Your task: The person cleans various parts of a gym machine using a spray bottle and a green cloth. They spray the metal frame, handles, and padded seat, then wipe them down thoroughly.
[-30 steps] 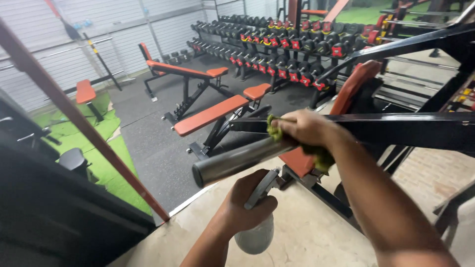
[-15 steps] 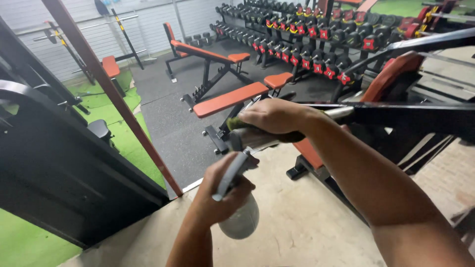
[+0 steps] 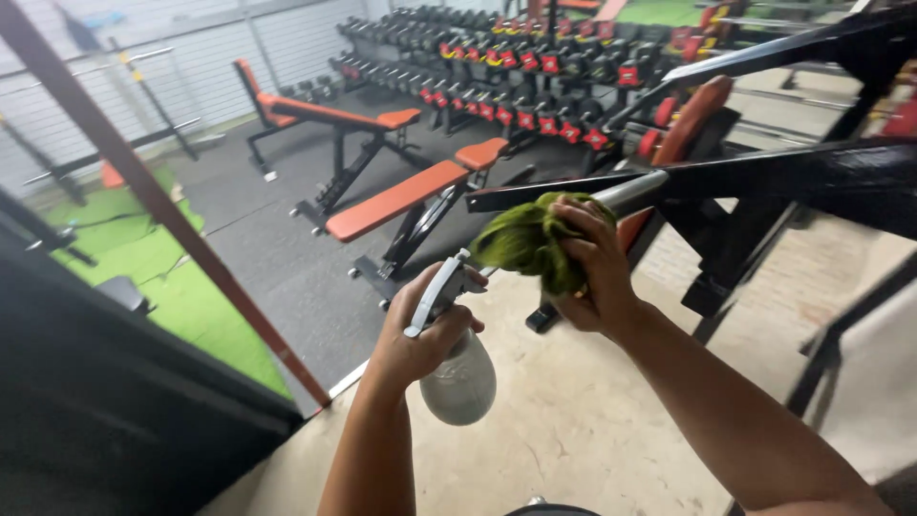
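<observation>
Cloth point(image 3: 530, 244) on bar point(image 3: 630, 194), bottle point(image 3: 457, 382) left.

My right hand point(image 3: 597, 277) bunches a soft, matt green cloth point(image 3: 525, 244) around a smooth, shiny metal bar point(image 3: 630, 194). My left hand point(image 3: 420, 330) grips a translucent grey plastic bottle point(image 3: 460, 382). The floor point(image 3: 592, 430) looks rough, matt concrete.

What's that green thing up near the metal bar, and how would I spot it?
Find the black machine frame on the right and follow its silver bar leftwards. At the bar's end, the right hand grips a crumpled green cloth. It is the only soft, leaf-green bundle there, unlike the grey spray bottle that the left hand holds just below.
</observation>
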